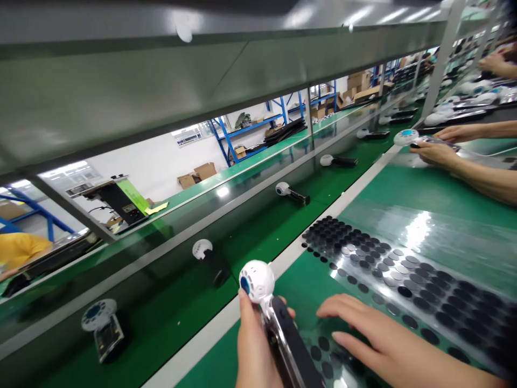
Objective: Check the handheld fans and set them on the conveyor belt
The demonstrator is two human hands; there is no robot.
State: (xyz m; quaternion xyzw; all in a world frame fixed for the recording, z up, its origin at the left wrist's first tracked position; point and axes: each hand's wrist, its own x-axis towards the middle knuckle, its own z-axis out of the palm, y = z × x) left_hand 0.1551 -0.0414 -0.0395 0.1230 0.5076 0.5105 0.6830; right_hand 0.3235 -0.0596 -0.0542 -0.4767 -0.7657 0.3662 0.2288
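The left hand (254, 345) has its fingers wrapped round a handheld device (285, 328), which is held up beside the pale strip (194, 347) edging the desk (216, 362). Its head is a rounded, glossy white shell with a blue circular centre ringed by slots; the slim grip pairs smooth black plastic with a shiny, mirror-like side. The right hand (365, 331) reaches in from the desk's near right corner, thumb and forefinger slightly parted; I cannot tell whether they pinch anything. Below and beyond it, flat black discs (405, 291) run in rows on clear, glinting plastic film (420, 229). Similar devices (108, 337) (one showing its open, unfinished-looking grip) lie spaced along the smooth green belt (161, 334), past the desk's strip-edged side. Toward the desk's far end, a co-worker's hands (438, 153) hold another white-headed device (406, 137).
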